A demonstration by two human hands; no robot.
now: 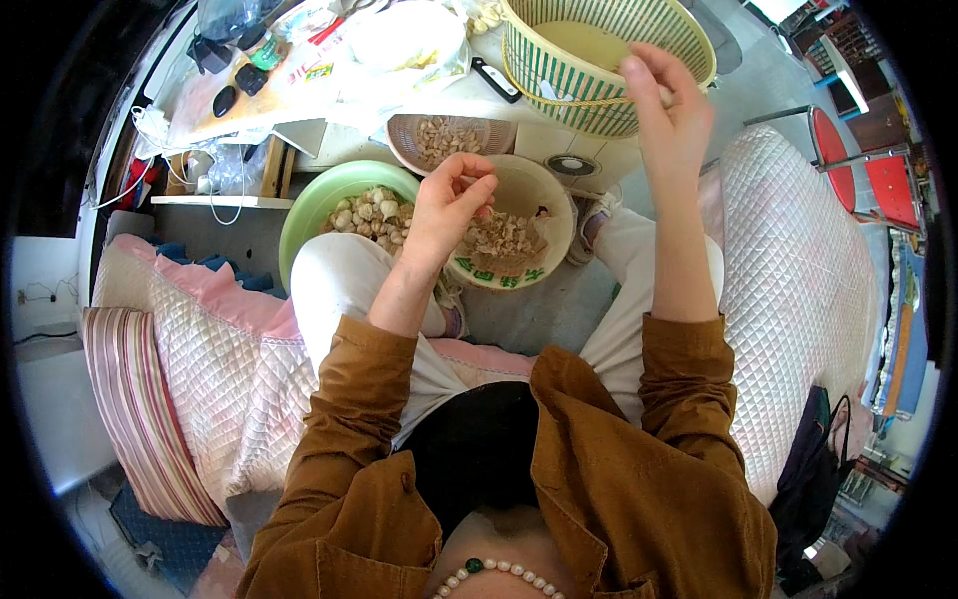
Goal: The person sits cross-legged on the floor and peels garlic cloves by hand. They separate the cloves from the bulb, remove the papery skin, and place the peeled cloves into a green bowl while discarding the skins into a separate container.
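Observation:
My left hand (453,202) is above the rim between the green basin (305,217) and the cream bowl (557,191), its fingers curled together; whether they pinch something small is not clear. Raised at the right, my right hand (670,101) is in front of a green-striped plastic basket (576,105), with a small pale piece, perhaps a garlic clove (664,96), between its fingers. Garlic bulbs (367,213) fill part of the green basin. Dry garlic skins (505,236) lie in the cream bowl. Behind them, separated cloves (447,141) rest in a brownish colander (498,135).
A knife with a black-and-white handle (495,79) lies on the cluttered table (352,112) beside the striped basket. Plastic bags, a jar (260,49) and cables are at the left. My knees flank the bowls; red chairs (891,187) stand far right.

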